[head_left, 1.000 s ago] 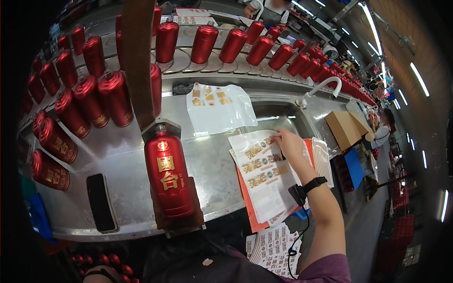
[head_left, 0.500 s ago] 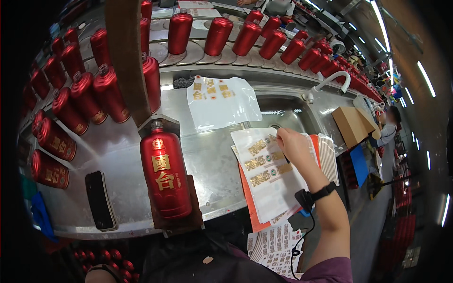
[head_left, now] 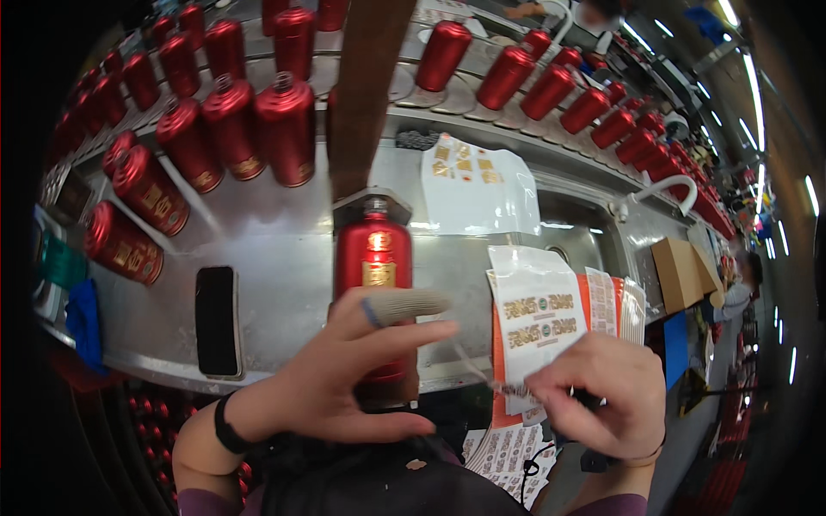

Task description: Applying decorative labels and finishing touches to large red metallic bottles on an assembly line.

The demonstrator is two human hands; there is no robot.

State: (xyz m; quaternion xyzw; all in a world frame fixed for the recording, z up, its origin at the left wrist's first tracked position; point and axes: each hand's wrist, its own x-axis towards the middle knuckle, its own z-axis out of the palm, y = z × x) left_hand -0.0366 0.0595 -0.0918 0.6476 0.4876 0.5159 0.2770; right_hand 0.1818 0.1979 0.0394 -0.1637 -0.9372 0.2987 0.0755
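Note:
A red bottle [head_left: 375,245] with gold lettering stands in a dark cradle, tilted a little back. My left hand [head_left: 344,361] spreads its fingers in front of it, hiding its lower part; one finger wears a beige finger cot. Over the label sheets, my right hand [head_left: 607,396] is closed in a pinch on a thin clear label strip [head_left: 477,368] with small gold print. The strip's free end points toward my left fingertips; touching or apart I cannot tell. Beneath lie white label sheets [head_left: 538,284] with gold and green print, on an orange-red sheet.
Several red bottles [head_left: 286,129] stand at the left and along the conveyor [head_left: 456,101]. A dark upright post [head_left: 366,95] rises behind the cradle. A black phone [head_left: 217,322] lies on the metal counter. Another label sheet [head_left: 482,202], a sink with white tap [head_left: 662,189] and a cardboard box [head_left: 680,275] are at the right.
My left hand has come into view before the bottle. My right hand has moved from the sheets' upper part toward me, now with a strip in it. The whole view has shifted.

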